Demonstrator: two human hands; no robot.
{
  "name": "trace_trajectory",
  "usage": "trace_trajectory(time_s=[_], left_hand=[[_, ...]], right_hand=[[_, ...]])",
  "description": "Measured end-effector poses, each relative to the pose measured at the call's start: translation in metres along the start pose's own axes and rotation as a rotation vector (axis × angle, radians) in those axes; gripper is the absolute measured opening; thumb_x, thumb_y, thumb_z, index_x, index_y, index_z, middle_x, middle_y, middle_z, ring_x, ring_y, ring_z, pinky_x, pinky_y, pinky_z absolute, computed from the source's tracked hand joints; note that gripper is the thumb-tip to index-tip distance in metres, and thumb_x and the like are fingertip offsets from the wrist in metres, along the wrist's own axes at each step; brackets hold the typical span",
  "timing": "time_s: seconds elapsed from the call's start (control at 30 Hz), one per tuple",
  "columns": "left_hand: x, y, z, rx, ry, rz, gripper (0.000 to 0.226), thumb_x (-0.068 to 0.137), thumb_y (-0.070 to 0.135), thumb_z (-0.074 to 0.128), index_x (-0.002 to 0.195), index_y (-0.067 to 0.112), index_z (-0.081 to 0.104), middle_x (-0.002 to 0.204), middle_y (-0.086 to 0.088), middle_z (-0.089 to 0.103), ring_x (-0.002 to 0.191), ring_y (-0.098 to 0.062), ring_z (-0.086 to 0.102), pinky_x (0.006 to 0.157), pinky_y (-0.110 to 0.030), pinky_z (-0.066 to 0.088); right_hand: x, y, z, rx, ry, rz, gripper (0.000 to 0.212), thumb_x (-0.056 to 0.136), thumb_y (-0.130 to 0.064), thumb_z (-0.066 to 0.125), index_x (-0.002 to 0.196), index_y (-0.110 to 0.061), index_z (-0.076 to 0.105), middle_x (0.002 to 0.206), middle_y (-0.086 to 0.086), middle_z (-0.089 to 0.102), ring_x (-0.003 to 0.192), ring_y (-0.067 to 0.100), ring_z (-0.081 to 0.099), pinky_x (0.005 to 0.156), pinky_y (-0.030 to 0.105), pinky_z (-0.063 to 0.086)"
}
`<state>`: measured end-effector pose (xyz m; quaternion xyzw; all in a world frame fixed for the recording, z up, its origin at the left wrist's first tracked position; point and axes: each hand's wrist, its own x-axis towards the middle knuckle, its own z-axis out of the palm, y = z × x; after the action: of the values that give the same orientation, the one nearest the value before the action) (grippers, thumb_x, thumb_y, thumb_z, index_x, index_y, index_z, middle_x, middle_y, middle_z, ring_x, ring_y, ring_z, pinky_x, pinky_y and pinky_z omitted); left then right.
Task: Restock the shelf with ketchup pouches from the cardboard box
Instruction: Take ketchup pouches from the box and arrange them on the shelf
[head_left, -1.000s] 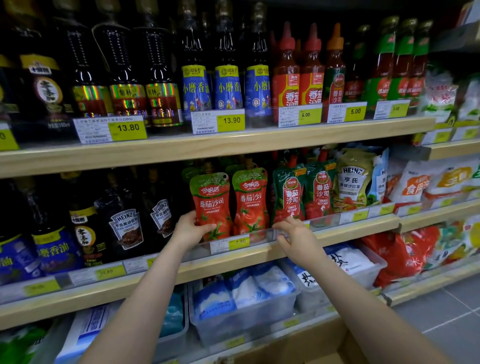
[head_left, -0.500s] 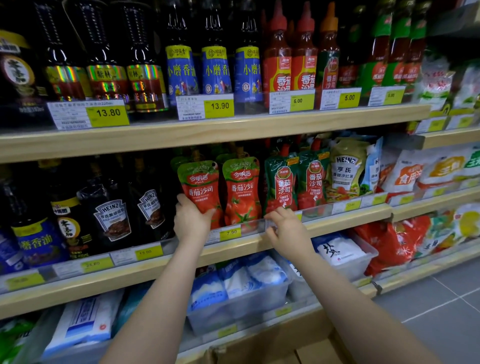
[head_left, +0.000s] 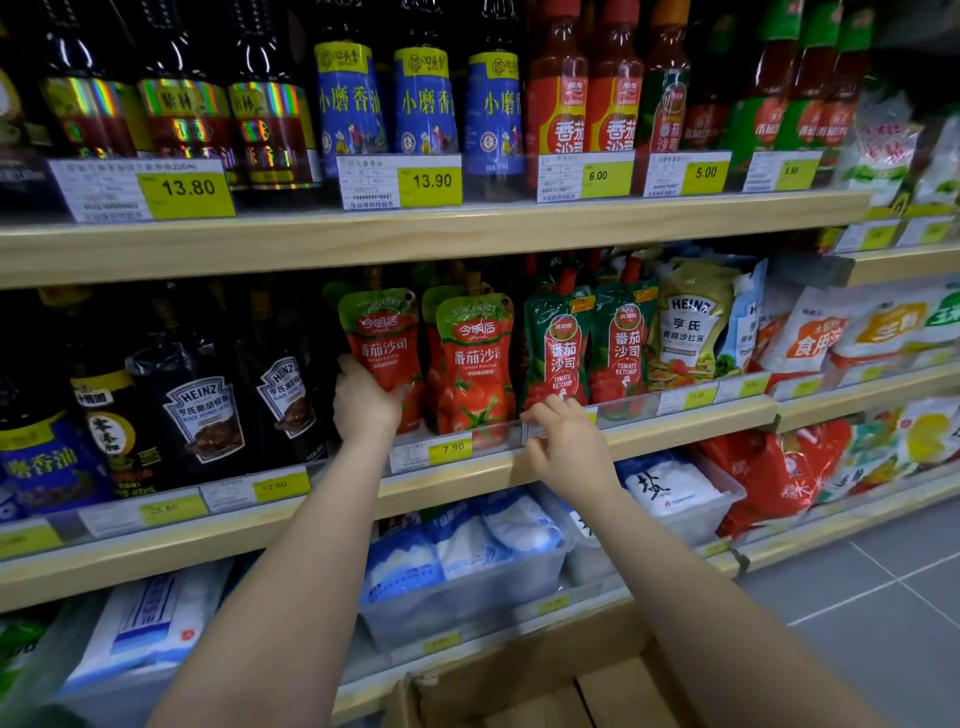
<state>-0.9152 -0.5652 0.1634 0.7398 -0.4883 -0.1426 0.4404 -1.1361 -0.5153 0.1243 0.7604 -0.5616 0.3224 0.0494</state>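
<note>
Two red ketchup pouches with green tops stand on the middle shelf (head_left: 675, 428) behind a clear rail. My left hand (head_left: 366, 402) grips the lower left side of the left ketchup pouch (head_left: 383, 338), which leans slightly. The second ketchup pouch (head_left: 475, 364) stands upright just to its right. My right hand (head_left: 563, 441) rests with loosely bent fingers on the clear rail, below a green-and-red ketchup pouch (head_left: 558, 353). The cardboard box (head_left: 519, 696) shows only its open top at the bottom edge, between my forearms.
Dark Heinz sauce bottles (head_left: 202, 410) crowd the shelf left of the pouches. Heinz salad dressing pouches (head_left: 691, 322) stand to the right. Bottles (head_left: 558, 98) line the upper shelf. Clear bins of white bags (head_left: 462, 566) sit on the shelf below. Grey floor tiles (head_left: 883, 597) lie at the right.
My left hand has risen from the rail to the left pouch's side and pushed it back and up. My right hand stays on the rail. The view moved closer and lower.
</note>
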Motion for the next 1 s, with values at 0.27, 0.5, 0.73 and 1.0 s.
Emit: trace_trajectory(time_s=[0.27, 0.5, 0.73, 1.0], left_hand=[[-0.091, -0.017, -0.001, -0.137, 0.151, 0.432, 0.066, 0.081, 0.032, 0.065, 0.134, 0.007, 0.034, 0.130, -0.013, 0.045, 0.123, -0.026, 0.037, 0.101, -0.032, 0.031], [-0.210, -0.094, 0.064, -0.061, -0.549, 0.634, 0.047, 0.086, 0.029, 0.061, 0.128, 0.017, 0.045, 0.124, 0.002, 0.052, 0.117, -0.013, 0.048, 0.098, -0.024, 0.038], [-0.222, -0.190, 0.065, 0.176, -0.723, 0.727, 0.039, 0.087, 0.038, 0.053, 0.122, 0.021, 0.053, 0.120, 0.004, 0.058, 0.113, -0.012, 0.053, 0.098, -0.030, 0.043], [-0.205, -0.250, 0.048, 0.246, -0.744, 0.607, 0.056, 0.090, 0.031, 0.044, 0.141, 0.008, 0.034, 0.136, -0.009, 0.042, 0.125, -0.021, 0.037, 0.107, -0.036, 0.032]], right_hand=[[-0.016, 0.007, -0.018, 0.112, -0.270, 0.027, 0.051, 0.086, -0.018, 0.052, 0.137, -0.013, 0.043, 0.138, 0.006, 0.044, 0.129, 0.022, 0.036, 0.102, 0.032, 0.033], [-0.131, 0.044, -0.013, 0.184, -0.302, 0.165, 0.051, 0.087, -0.014, 0.056, 0.137, -0.015, 0.043, 0.148, 0.003, 0.035, 0.137, 0.018, 0.031, 0.110, 0.023, 0.022], [-0.252, 0.070, 0.033, 0.191, -0.561, 0.349, 0.053, 0.088, -0.024, 0.054, 0.138, -0.024, 0.039, 0.146, -0.005, 0.037, 0.135, 0.011, 0.033, 0.105, 0.014, 0.021], [-0.288, 0.036, 0.129, 0.286, -0.955, 0.379, 0.061, 0.088, -0.031, 0.056, 0.142, -0.028, 0.029, 0.152, -0.004, 0.027, 0.137, 0.014, 0.032, 0.112, 0.035, 0.033]])
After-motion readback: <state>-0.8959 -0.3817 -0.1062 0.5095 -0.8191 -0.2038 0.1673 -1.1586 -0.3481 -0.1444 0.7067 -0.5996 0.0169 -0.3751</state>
